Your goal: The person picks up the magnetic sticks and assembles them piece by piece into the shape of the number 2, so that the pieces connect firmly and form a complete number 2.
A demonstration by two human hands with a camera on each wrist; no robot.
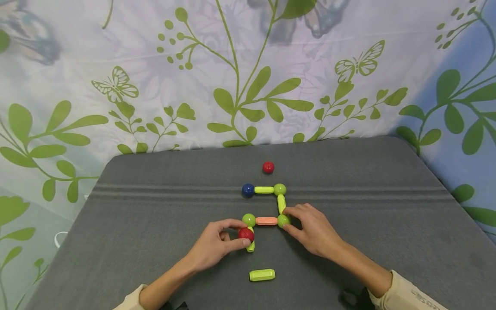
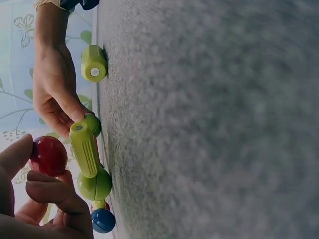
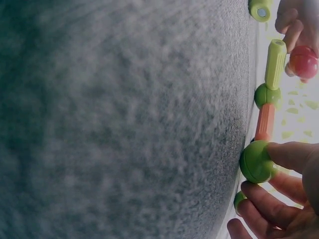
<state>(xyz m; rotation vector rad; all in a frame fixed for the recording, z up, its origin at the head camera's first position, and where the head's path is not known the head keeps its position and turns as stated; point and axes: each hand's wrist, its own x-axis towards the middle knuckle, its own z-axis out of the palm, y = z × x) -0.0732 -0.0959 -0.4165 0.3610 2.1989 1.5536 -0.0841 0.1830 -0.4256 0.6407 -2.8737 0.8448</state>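
Observation:
My left hand (image 1: 212,244) pinches a red ball (image 2: 50,156) between thumb and fingers. In the head view this ball overlaps a yellow-green stick (image 2: 85,151), the near end of a zigzag chain. That stick joins a green ball (image 1: 249,220), then an orange stick (image 1: 266,221) runs right to another green ball (image 3: 257,161). Thumb and fingers of my right hand (image 1: 315,230) grip this corner ball. From there a yellow-green stick (image 1: 281,203) goes back to a third green ball (image 1: 280,189), and a further stick (image 1: 264,190) leads left to a blue ball (image 1: 248,190).
A loose yellow-green stick (image 1: 261,275) lies on the grey cloth surface (image 1: 155,224), nearer me than the chain. Behind the chain sits a second red ball (image 1: 268,167). A leaf-patterned curtain (image 1: 186,86) hangs along the surface's far edge.

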